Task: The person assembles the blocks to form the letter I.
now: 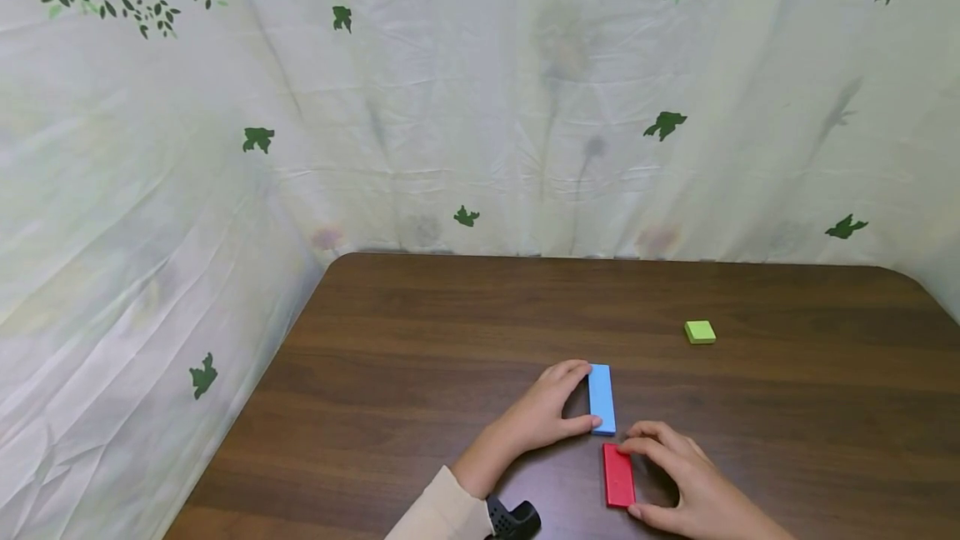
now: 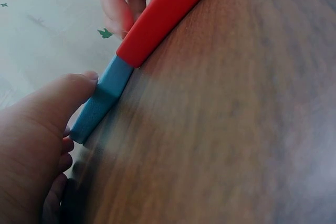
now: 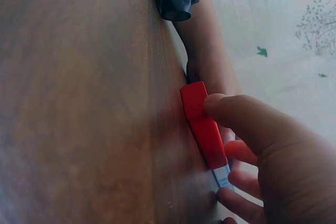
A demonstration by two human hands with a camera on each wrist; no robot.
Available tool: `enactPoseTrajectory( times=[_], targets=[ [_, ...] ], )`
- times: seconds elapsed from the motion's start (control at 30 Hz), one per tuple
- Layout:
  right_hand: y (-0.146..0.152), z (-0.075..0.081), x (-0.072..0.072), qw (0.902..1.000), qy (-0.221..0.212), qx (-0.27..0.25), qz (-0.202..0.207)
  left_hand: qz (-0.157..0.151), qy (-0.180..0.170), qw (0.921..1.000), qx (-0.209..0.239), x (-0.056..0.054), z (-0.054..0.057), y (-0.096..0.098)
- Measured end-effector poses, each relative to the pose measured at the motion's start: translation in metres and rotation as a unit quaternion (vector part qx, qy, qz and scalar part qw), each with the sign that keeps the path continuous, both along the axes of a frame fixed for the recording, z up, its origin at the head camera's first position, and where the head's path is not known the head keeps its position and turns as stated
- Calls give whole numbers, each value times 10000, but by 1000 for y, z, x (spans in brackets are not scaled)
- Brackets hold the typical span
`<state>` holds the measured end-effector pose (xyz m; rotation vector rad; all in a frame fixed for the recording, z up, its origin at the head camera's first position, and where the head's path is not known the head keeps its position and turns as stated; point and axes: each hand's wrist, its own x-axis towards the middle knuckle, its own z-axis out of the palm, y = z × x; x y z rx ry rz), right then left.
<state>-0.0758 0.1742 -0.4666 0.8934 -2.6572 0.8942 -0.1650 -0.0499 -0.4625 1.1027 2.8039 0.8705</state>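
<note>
A flat blue rectangular block (image 1: 602, 398) lies lengthwise on the table, pointing away from me. My left hand (image 1: 543, 411) holds it from the left, index fingertip at its far corner and thumb near its close end. Just nearer to me lies a similar red block (image 1: 618, 477), almost in line with the blue one. My right hand (image 1: 690, 482) grips the red block from the right, with the thumb at its near corner and a finger by its far end. In the right wrist view, the thumb presses against the red block (image 3: 207, 135).
A small light-green square block (image 1: 700, 332) sits farther back to the right on the brown wooden table (image 1: 420, 323). A white curtain (image 1: 450, 107) with leaf and bird prints hangs behind the table. A black camera (image 1: 514, 518) is strapped to the left wrist.
</note>
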Motion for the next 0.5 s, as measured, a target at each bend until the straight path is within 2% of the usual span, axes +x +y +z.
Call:
enactPoseTrajectory(
  times=[0.27,0.5],
  targets=[
    [0,0,-2,9995,253,71,191,15,-51,10000,7,0,0,0],
    [0,0,-4,9994,257,137,209,20,-68,10000,15,0,-1,0]
  ],
)
